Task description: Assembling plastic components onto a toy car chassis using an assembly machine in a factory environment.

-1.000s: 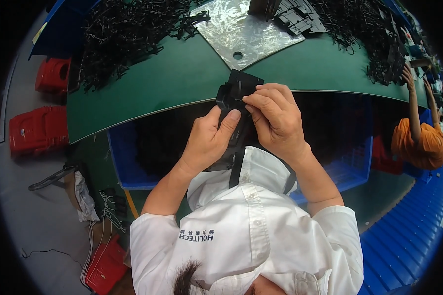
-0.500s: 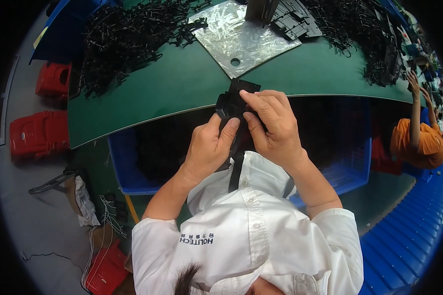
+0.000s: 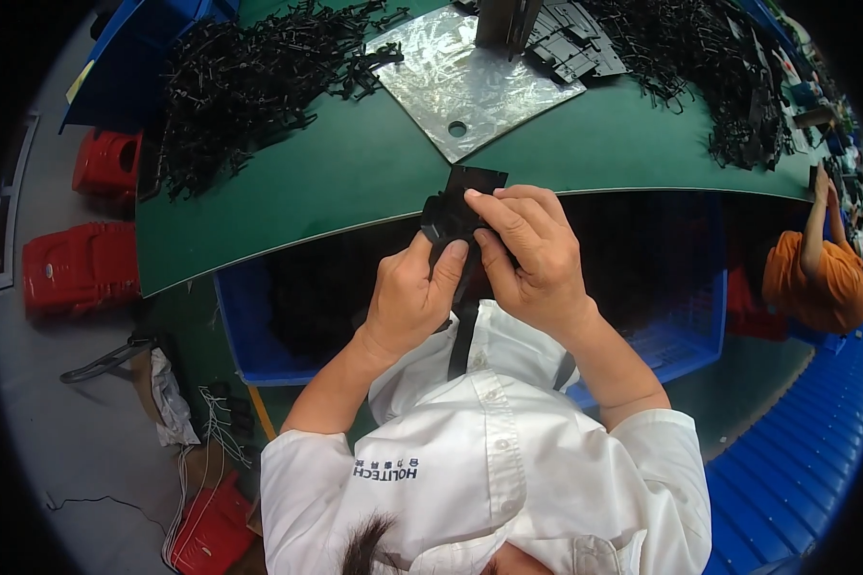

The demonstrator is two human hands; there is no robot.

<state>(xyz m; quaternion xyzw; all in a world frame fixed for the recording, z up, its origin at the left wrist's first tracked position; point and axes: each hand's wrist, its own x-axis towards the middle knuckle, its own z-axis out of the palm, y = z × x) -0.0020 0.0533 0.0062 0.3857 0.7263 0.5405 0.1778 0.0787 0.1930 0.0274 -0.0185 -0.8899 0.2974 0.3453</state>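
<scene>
Between my two hands is a black plastic part [image 3: 457, 206] with a flat square end pointing away from me, held just off the table's near edge. My left hand [image 3: 414, 287] grips its left side, the thumb lying along the near end. On the right side, my right hand [image 3: 535, 251] pinches the part, with the index finger laid over its top and the thumb beneath. The fingers partly cover the part, so its inner details are too dark to make out.
A metal plate [image 3: 470, 86] with a hole and an upright post lies on the green table [image 3: 355, 182]. Heaps of black plastic pieces [image 3: 244, 86] flank it. Below the edge stands a blue crate [image 3: 259, 345]. Red stools [image 3: 77, 268] are at left; a person in orange [image 3: 815, 278] works at right.
Both hands and the black part sit slightly lower in view, in nearly the same grip. The person at right has lowered their raised hands a little.
</scene>
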